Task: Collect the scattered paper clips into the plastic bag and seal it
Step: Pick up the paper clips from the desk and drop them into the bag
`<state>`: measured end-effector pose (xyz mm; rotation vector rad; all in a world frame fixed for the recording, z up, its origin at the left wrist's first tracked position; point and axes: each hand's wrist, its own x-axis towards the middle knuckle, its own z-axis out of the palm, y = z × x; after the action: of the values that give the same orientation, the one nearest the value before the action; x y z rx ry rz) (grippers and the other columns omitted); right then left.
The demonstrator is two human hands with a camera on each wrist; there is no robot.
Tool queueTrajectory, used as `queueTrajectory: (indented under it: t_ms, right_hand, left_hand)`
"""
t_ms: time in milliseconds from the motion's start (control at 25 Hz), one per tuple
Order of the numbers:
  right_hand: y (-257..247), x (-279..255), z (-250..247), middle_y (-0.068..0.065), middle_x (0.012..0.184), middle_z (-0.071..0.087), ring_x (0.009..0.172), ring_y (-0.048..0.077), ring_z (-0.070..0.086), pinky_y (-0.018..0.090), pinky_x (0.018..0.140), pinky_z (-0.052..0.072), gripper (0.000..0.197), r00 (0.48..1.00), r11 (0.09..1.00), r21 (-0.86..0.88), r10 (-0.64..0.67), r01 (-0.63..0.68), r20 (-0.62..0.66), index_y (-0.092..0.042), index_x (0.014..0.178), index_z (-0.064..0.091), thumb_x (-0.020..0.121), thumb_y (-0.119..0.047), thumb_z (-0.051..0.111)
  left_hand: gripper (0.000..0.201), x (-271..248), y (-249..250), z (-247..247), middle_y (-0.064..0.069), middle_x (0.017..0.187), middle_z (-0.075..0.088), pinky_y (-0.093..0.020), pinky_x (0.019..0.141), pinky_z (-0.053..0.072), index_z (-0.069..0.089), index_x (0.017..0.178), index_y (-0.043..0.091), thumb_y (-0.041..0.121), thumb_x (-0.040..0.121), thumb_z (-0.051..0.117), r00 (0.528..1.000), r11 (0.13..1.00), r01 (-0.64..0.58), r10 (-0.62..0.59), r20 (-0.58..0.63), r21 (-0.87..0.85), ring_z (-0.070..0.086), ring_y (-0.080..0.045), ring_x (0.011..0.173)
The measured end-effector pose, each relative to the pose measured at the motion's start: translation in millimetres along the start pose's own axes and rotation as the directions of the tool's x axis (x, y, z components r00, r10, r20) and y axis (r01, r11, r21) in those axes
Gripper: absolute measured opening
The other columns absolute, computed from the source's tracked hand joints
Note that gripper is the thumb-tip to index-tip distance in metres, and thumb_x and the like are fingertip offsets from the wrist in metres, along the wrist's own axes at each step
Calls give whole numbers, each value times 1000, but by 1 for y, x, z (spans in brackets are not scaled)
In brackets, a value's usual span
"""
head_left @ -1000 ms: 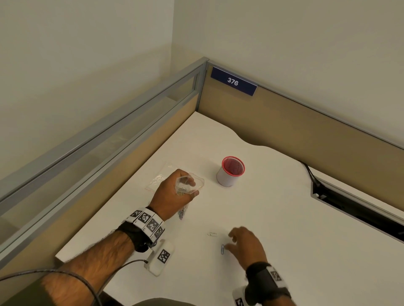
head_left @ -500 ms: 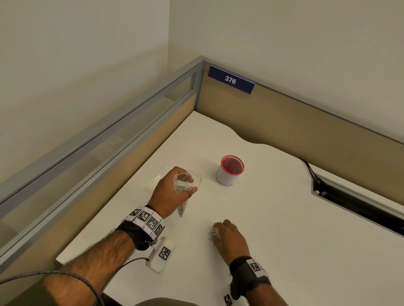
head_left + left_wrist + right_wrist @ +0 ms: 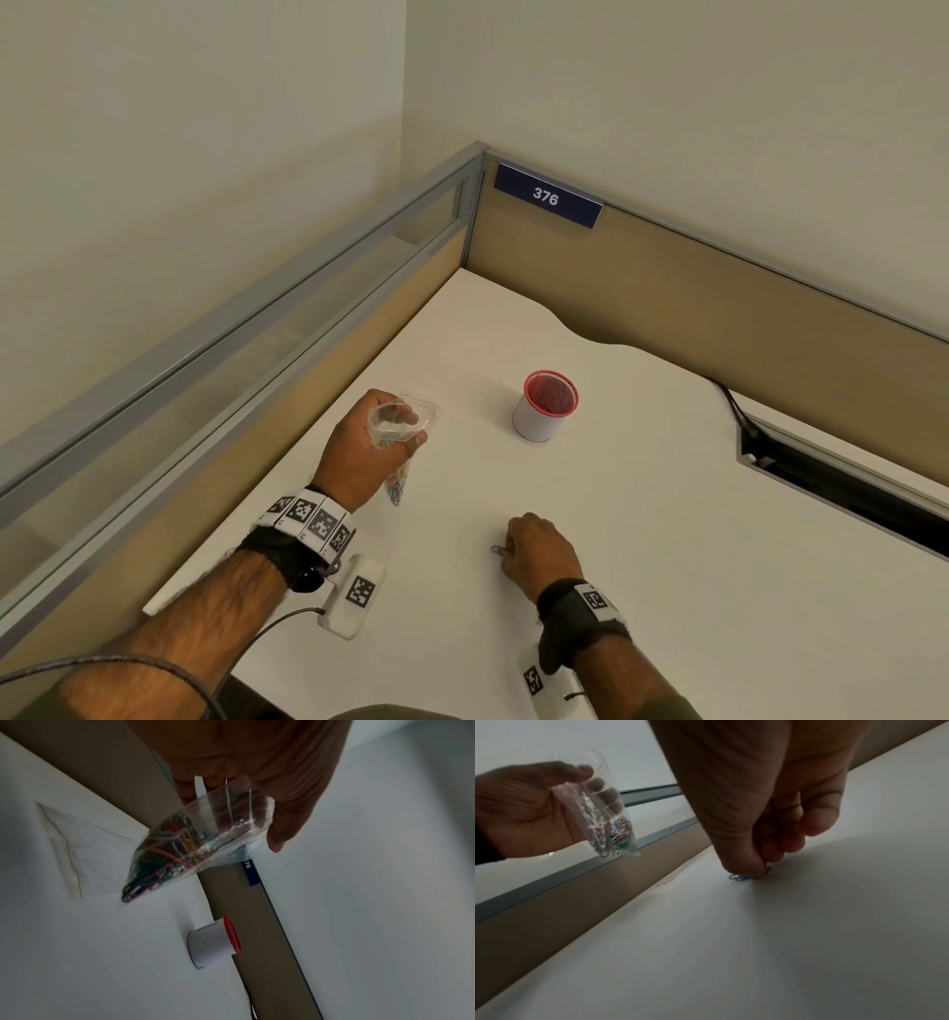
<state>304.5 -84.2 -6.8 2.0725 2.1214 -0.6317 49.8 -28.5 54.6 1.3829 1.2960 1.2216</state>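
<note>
My left hand holds a clear plastic bag above the white desk, its mouth open upward. Several coloured paper clips fill the bag's lower corner; the same bag shows at the left of the right wrist view. My right hand is down on the desk, nearer to me and to the right. Its thumb and fingertips pinch paper clips against the surface. A blue paper clip sticks out beside the thumb, and a clip end shows at the hand's left edge.
A white cup with a red mesh rim stands beyond the hands. A second, flat plastic bag lies on the desk near the left partition. A cable slot opens at the right.
My right hand has slid left across the desk, dragging the blue clip to the pale clip, and its fingers have closed on them. The left hand with the bag has stayed nearly still.
</note>
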Motion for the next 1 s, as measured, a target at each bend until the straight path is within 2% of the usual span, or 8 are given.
queueTrajectory:
  t_ms: [120,160,280,360,440,640,800,1000]
  right_hand:
    - [3,-1,0,-1,89,49,79,18,47,29,71,43,13,997,998,44,50,-53,63,-20,78,46,82,-19,58]
    - [4,-3,-1,-1,90,50,79,19,48,29,70,42,14,995,997,50,58,-62,85,-21,77,46,80,-21,59]
    - [6,-5,-3,0,91,54,78,19,51,28,68,41,13,990,994,71,76,-85,119,-21,80,50,76,-24,62]
    - [5,-5,-4,0,92,54,78,19,52,27,67,41,14,990,993,78,80,-90,119,-20,80,51,75,-24,63]
    - [4,-6,-4,-1,92,51,79,19,50,27,68,40,13,992,995,67,69,-77,105,-21,80,50,76,-23,62]
    - [1,-12,0,-1,88,49,77,19,46,26,66,36,21,998,1000,18,15,-16,65,-23,68,38,80,-16,53]
    - [-2,-14,3,0,86,49,75,20,45,24,57,32,9,999,999,19,-41,40,36,-19,79,42,81,-13,48]
    - [-2,-15,5,-4,87,50,76,18,46,28,66,38,12,997,996,53,-74,74,8,-22,87,44,82,-11,48]
  left_hand:
    - [31,-4,-1,-6,1,101,73,-27,92,47,60,102,16,14,80,81,1000,1000,-3,3,-18,19,67,-15,106]
    - [32,-6,-2,-6,2,101,73,-26,91,47,60,102,16,16,78,82,1000,1000,-3,3,-18,15,67,-15,106]
    - [43,-13,0,-5,5,99,73,-25,91,48,60,101,19,39,69,79,1000,1000,-11,11,-1,-10,67,-13,105]
    - [46,-17,0,-4,7,100,73,-26,91,49,60,101,21,47,66,76,1000,1000,-14,14,12,-5,67,-11,105]
    - [46,-19,1,-3,9,100,73,-27,92,48,59,101,22,48,66,75,1000,1000,-18,18,21,-6,67,-10,104]
    - [42,-17,0,-6,4,101,73,-27,93,48,59,101,24,43,68,77,1000,1000,-6,6,8,-4,67,-10,105]
    - [44,-14,-1,-6,9,102,72,-28,93,48,59,100,25,48,66,74,1000,1000,-1,1,5,-3,66,-9,106]
    - [45,-14,-2,-3,9,103,72,-29,92,50,59,101,24,49,66,74,1000,1000,-1,1,14,11,67,-10,105]
